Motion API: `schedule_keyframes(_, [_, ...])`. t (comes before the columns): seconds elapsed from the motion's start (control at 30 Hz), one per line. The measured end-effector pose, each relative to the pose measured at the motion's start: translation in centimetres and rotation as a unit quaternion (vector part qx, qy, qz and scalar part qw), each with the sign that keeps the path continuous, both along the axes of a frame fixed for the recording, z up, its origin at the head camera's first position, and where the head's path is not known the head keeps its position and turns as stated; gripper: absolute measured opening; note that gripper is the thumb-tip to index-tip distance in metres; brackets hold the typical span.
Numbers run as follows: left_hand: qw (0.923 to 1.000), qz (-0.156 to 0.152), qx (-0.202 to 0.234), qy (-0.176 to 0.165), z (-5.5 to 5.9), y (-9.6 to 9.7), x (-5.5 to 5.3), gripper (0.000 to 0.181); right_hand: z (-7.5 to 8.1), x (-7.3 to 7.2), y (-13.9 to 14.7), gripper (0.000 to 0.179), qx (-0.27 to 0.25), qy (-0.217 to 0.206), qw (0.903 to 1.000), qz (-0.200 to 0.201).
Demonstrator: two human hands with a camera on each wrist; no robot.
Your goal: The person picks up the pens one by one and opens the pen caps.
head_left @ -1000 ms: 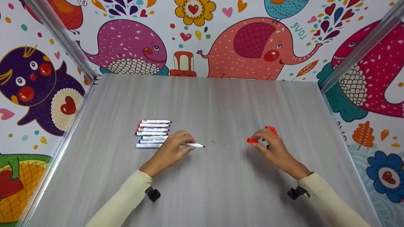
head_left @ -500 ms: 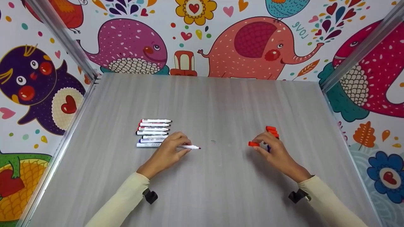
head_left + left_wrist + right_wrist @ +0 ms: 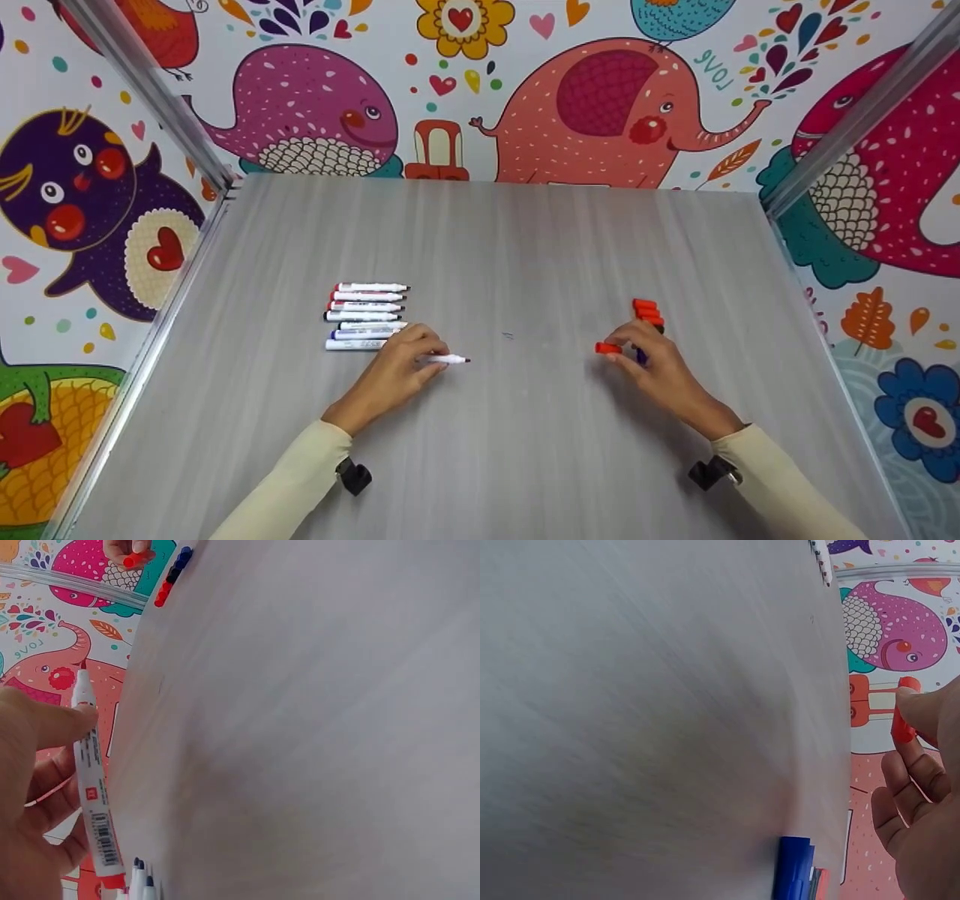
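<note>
My left hand (image 3: 397, 375) pinches a white marker (image 3: 94, 787) with a red end plug, its bare dark red tip pointing right toward the other hand. Thumb and fingers of my right hand (image 3: 656, 367) hold a red marker cap (image 3: 906, 711). Just left of the left hand, several uncapped white markers (image 3: 365, 307) lie in a stacked row, tips to the right; the hand overlaps the nearest ones. Behind the right hand lies a row of loose red caps (image 3: 645, 306), with a blue cap (image 3: 793, 866) at its near end, partly hidden in the head view.
The grey wood-grain table (image 3: 510, 450) carries a small dark pen mark (image 3: 508, 335) between the hands. Metal frame posts (image 3: 840, 112) rise at the far corners. Walls with cartoon animals (image 3: 592, 112) enclose the table's back and sides.
My left hand has drawn back slightly left and toward me with the marker. The right hand has shifted a little right and nearer, still holding the red cap.
</note>
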State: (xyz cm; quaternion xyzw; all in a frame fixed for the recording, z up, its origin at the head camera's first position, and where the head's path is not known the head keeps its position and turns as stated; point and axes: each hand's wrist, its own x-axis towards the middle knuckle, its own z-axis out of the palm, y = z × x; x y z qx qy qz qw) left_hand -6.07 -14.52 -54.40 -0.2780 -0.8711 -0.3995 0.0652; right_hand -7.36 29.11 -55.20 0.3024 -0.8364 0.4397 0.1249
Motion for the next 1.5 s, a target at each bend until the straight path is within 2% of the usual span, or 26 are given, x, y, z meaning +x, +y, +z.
schedule_keyframes(0.27, [1.0000,0.001,0.007,-0.001,-0.6,-0.7,0.5,0.018,-0.6,0.4,0.6,0.037,-0.008,-0.004,0.9999,-0.010])
schedule_keyframes(0.47, [0.9998,0.019,0.000,-0.001,-1.3,-1.4,1.1,0.022,-1.2,0.8,1.2,0.039,-0.001,-0.008,0.9998,-0.016])
schedule_keyframes(0.83, [0.9988,0.040,-0.015,0.022,-2.3,-2.5,1.9,0.023,-1.7,1.5,2.0,0.034,0.009,0.001,0.9996,-0.026])
schedule_keyframes(1.07, [0.9969,0.052,-0.031,0.050,-2.9,-3.0,2.0,0.021,-2.0,1.7,3.0,0.034,0.021,0.005,0.9986,-0.047])
schedule_keyframes(1.3, [0.9927,0.060,-0.047,0.094,-3.7,-3.6,2.0,0.025,-2.2,2.0,3.9,0.037,0.034,-0.004,0.9969,-0.071])
schedule_keyframes(1.5, [0.9904,0.071,-0.033,0.114,-4.3,-4.3,2.0,0.025,-2.4,2.2,4.5,0.035,0.037,-0.010,0.9957,-0.084])
